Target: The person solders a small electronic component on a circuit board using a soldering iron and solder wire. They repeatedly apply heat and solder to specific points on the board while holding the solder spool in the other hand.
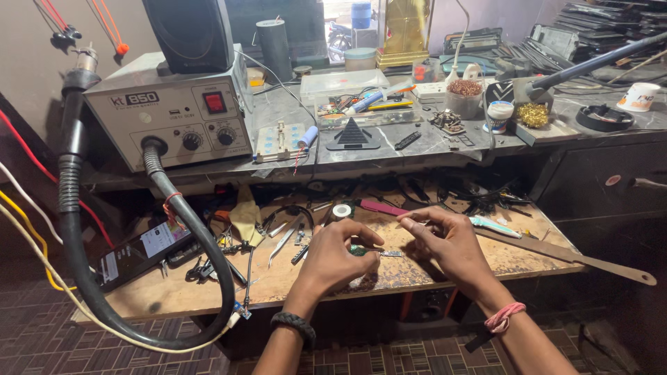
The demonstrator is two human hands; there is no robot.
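Cluttered wooden workbench [174,292]; left hand [332,258] fingers pinch small green part [357,251], right hand [451,243] fingers pinched.

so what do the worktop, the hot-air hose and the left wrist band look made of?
Worktop: looks like bare wood or board, matte tan with dark scorch stains. Hot-air hose: black, smooth, bends in a loop, probably rubber or plastic; ribbed sleeve near the top. Band on the left hand's wrist: dark, braided, likely cord or leather.
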